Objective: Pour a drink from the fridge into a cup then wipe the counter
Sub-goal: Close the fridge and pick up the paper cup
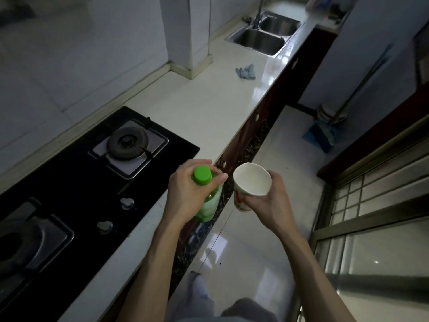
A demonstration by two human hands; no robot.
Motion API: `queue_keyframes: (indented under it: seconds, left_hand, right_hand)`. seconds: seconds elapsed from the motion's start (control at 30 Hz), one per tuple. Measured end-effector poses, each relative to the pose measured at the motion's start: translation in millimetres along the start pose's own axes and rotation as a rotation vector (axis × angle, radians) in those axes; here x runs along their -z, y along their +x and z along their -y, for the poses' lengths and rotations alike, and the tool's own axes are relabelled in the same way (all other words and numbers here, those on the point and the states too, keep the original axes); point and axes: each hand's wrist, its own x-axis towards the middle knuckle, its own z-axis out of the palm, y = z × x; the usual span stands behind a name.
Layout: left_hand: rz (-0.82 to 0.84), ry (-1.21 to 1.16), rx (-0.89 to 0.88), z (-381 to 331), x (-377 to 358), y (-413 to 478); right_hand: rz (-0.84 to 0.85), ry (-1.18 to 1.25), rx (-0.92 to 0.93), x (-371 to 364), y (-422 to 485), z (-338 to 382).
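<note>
My left hand [185, 191] grips a green drink bottle [209, 205] by its neck, just under its green cap [202, 175], which is on. The bottle hangs upright over the counter's front edge. My right hand [262, 201] holds a white paper cup [251, 182] with a red print, tilted slightly, its open mouth facing up and looking empty. The cup sits just right of the bottle, over the floor. A grey cloth [246, 72] lies crumpled on the white counter [204, 112] farther along, near the sink.
A black gas hob [97, 173] with two burners and two knobs fills the counter at left. A steel double sink [264, 33] with a tap lies at the far end. A broom and blue dustpan [320, 135] lean against the wall at right.
</note>
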Motion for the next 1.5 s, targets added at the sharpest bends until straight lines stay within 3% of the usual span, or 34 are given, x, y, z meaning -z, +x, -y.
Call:
queue_keyframes:
  seconds: [0.23,0.43,0.87,1.27,1.5]
  left_hand:
    - [-0.003,0.007,0.011,-7.4,-37.7,60.5]
    - [-0.103,-0.012,0.067,-12.1,-86.8,112.6]
    - [-0.286,-0.037,0.091,-76.3,-214.9,234.1]
    - [-0.375,0.018,0.207,-57.7,-223.3,331.4]
    - [-0.370,0.014,0.213,-36.8,-212.5,425.2]
  right_hand:
    - [-0.032,0.034,-0.050,11.6,61.4,-16.2]
    - [-0.003,0.085,-0.065,28.4,135.8,-39.4]
    - [0.126,0.137,0.104,118.0,329.6,-50.5]
    - [0.299,0.160,0.145,72.9,440.4,-39.0]
    - [0.319,0.017,0.197,36.7,527.1,-16.5]
